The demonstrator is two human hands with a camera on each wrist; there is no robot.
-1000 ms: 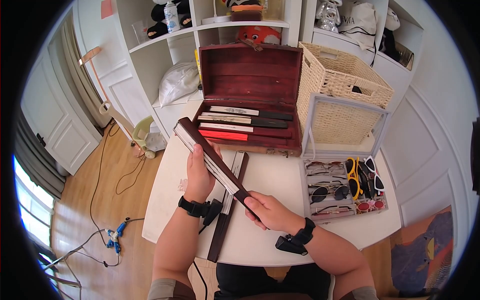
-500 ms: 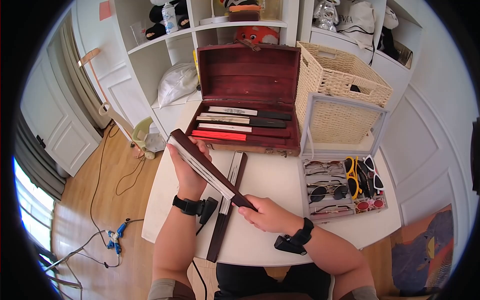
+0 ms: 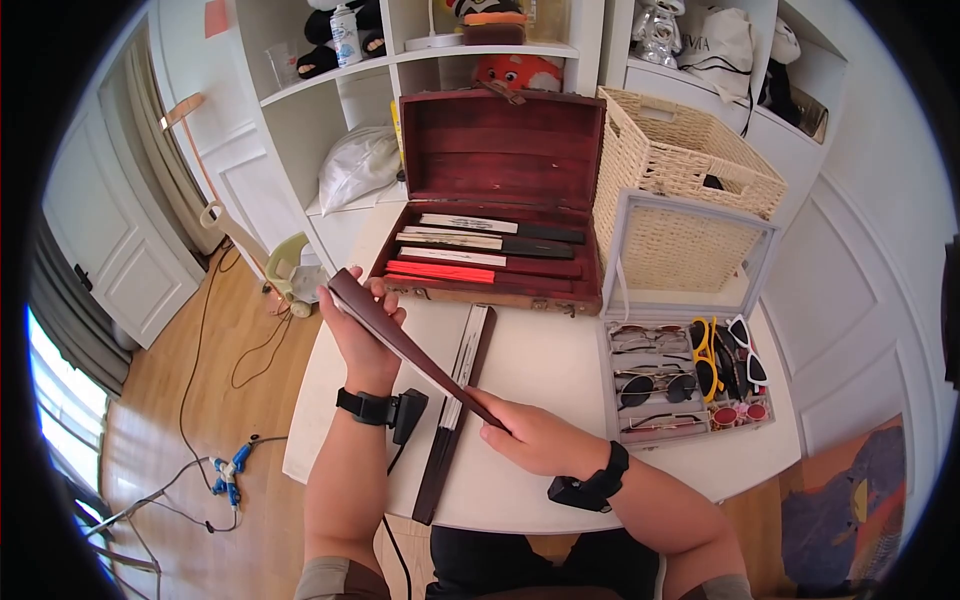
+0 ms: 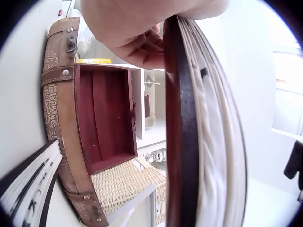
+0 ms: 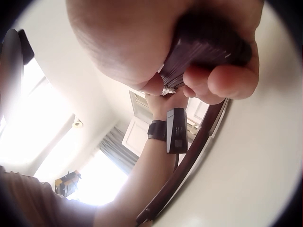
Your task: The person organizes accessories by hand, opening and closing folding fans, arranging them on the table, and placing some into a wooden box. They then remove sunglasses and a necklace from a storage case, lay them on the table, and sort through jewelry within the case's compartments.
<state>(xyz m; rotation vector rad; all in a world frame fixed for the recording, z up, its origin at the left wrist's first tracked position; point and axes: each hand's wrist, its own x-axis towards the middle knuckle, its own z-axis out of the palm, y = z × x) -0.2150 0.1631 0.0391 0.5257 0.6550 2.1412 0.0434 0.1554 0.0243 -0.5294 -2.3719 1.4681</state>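
Across the front of the table in the head view, both hands hold a large folded folding fan [image 3: 385,318] with dark wooden guards and pale leaves. My left hand [image 3: 360,345] has its wide upper end between thumb and fingers. The right hand [image 3: 540,435] grips the narrow dark end, and its curled fingers [image 5: 232,81] wrap that end in the right wrist view. In the left wrist view the edges of the pale leaves [image 4: 215,123] show beside a dark guard. A second folded fan [image 3: 437,480] lies on the table below the held one.
Behind stands an open wooden case [image 3: 500,145] with several folded fans, one red [image 3: 440,272]. To the right is an open-lidded box of sunglasses [image 3: 612,400], with a woven basket [image 3: 690,160] behind it. White shelves [image 3: 420,70] rise at the back of the table [image 3: 560,360].
The held fan has turned about its length, so its dark guard now faces up more and fewer leaves show. My left hand has shifted left, its fingers loosened.
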